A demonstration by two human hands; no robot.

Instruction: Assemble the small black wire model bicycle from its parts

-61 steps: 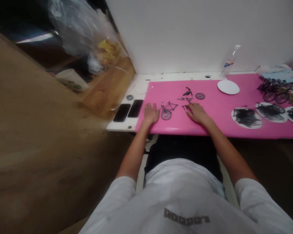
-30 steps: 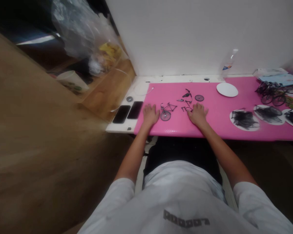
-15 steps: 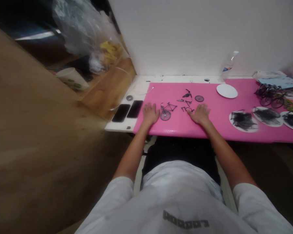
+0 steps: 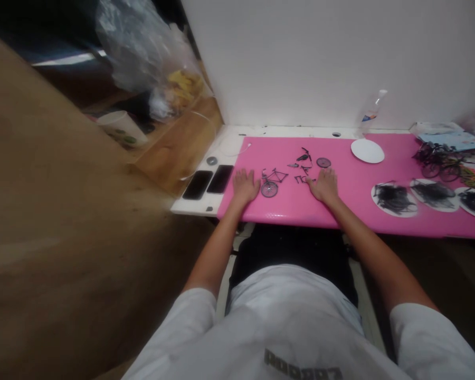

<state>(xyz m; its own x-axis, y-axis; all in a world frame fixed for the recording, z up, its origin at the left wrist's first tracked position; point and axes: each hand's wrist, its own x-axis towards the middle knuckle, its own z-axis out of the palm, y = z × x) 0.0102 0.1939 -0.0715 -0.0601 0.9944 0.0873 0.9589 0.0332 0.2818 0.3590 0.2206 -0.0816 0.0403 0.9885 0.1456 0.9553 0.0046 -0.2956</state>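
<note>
My left hand (image 4: 245, 187) lies flat on the pink mat (image 4: 277, 211), fingers stretched out. Just right of it is a small model bicycle frame (image 4: 275, 175) with one spoked wheel (image 4: 269, 189) at its lower end. My right hand (image 4: 325, 187) also rests palm down, fingers extended, holding nothing. Its thumb is beside a thin dark bicycle part (image 4: 301, 179), and I cannot tell whether they touch. A loose wheel (image 4: 323, 162) sits beyond its fingertips. Several small dark parts (image 4: 304, 157) lie between the hands, towards the back.
Two dark phones (image 4: 198, 184) lie left of the mat. A white plate (image 4: 367, 151) stands at the back, a clear bottle (image 4: 374, 108) behind it. At right are plates of black parts (image 4: 394, 198) and assembled model bicycles (image 4: 439, 158). A plastic bag (image 4: 134, 42) hangs at left.
The view has shifted slightly, so the table appears a little lower. Both hands stay flat in the same places, and the bicycle parts have not visibly moved.
</note>
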